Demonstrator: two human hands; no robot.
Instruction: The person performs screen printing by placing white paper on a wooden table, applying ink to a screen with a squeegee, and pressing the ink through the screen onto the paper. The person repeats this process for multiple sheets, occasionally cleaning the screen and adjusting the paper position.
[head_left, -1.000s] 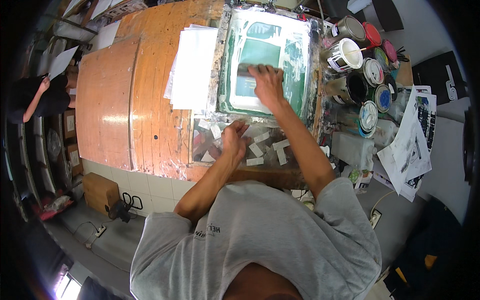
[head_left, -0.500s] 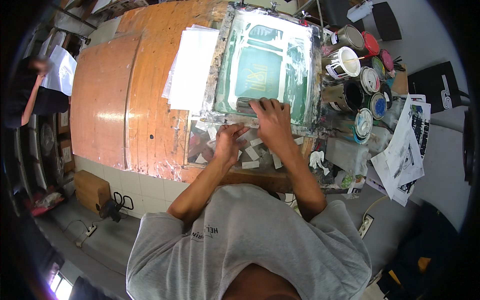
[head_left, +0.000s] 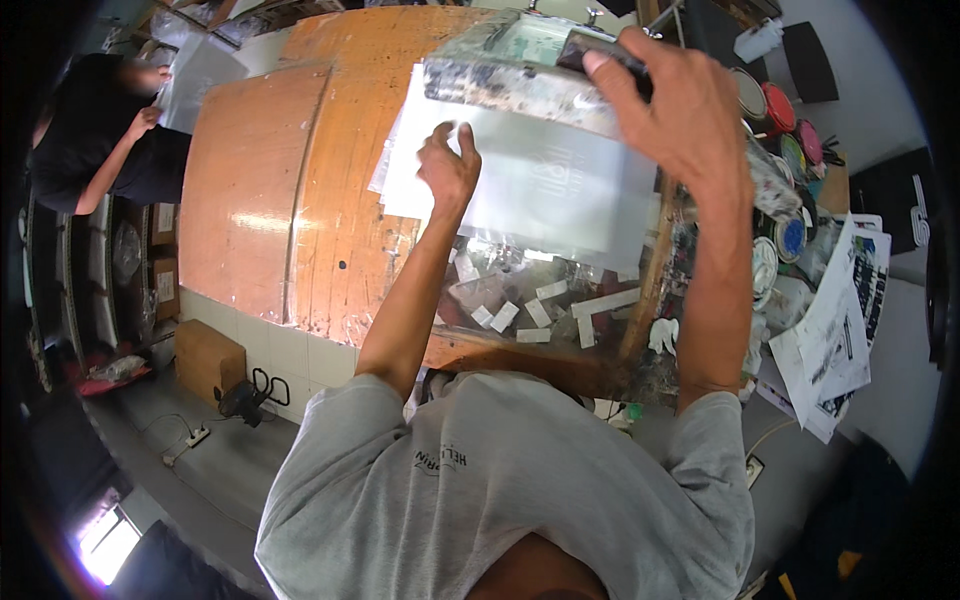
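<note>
A screen-printing frame (head_left: 520,92) is tilted up, its near edge raised off the table. My right hand (head_left: 690,110) is at its near right side, fingers wrapped round a dark squeegee (head_left: 580,50); whether it also bears the frame's edge I cannot tell. Beneath the frame lies a white sheet (head_left: 520,205) with a faint pale print (head_left: 550,175) on it. My left hand (head_left: 448,168) is over the sheet's left part, beside a stack of white sheets (head_left: 402,190). Its thumb and forefinger are apart, with nothing seen between them.
Several paint cans (head_left: 785,150) line the right side, partly hidden by my right arm. Small white strips (head_left: 535,312) lie at the table's near edge. The wooden tabletop (head_left: 245,200) extends left. A co-worker (head_left: 105,140) at the far left holds a translucent sheet (head_left: 195,85).
The frame's near edge has come up, uncovering the printed sheet. My right hand has risen to the right with the squeegee. My left hand has left the frame's near edge and opened.
</note>
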